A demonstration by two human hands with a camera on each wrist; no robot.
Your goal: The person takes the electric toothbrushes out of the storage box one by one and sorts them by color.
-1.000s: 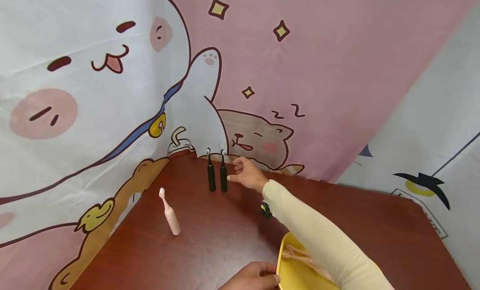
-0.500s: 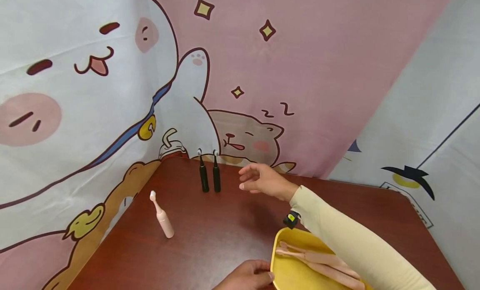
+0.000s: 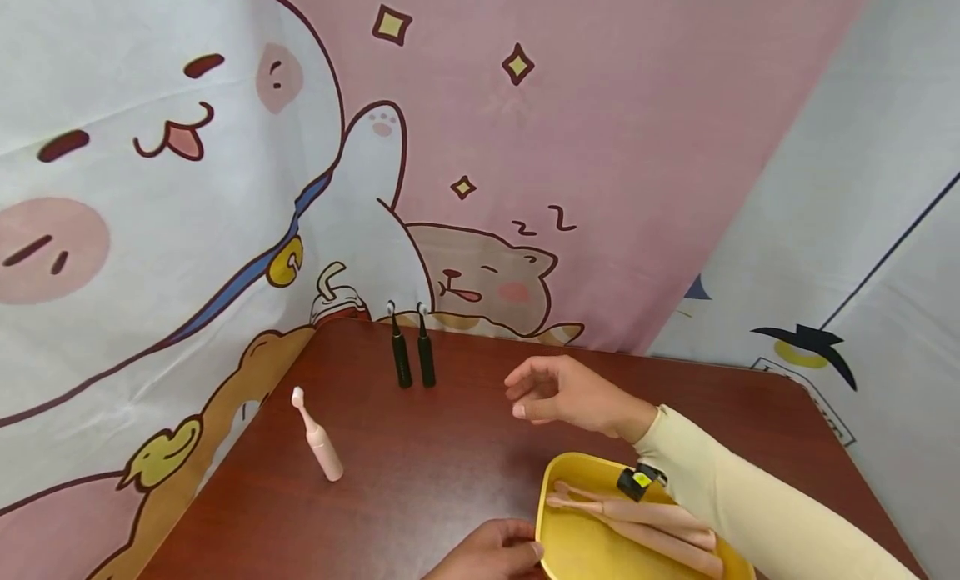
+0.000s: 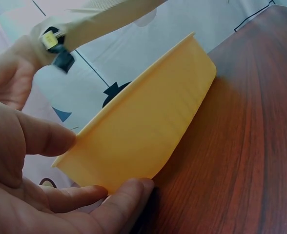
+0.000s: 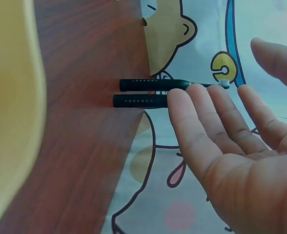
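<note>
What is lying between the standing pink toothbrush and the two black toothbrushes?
Nothing: in the head view, only bare reddish-brown tabletop separates the standing pink toothbrush from the two black toothbrushes.

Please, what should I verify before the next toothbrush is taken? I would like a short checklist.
1. Right hand free: ok, it holds nothing.
2. Left hand touching yellow bin: ok.
3. Two black toothbrushes upright: ok, side by side.
4. Lone pink toothbrush in the bin: not ok, it stands on the table.
5. Left fingers clear of the bin's underside: cannot tell.
</note>
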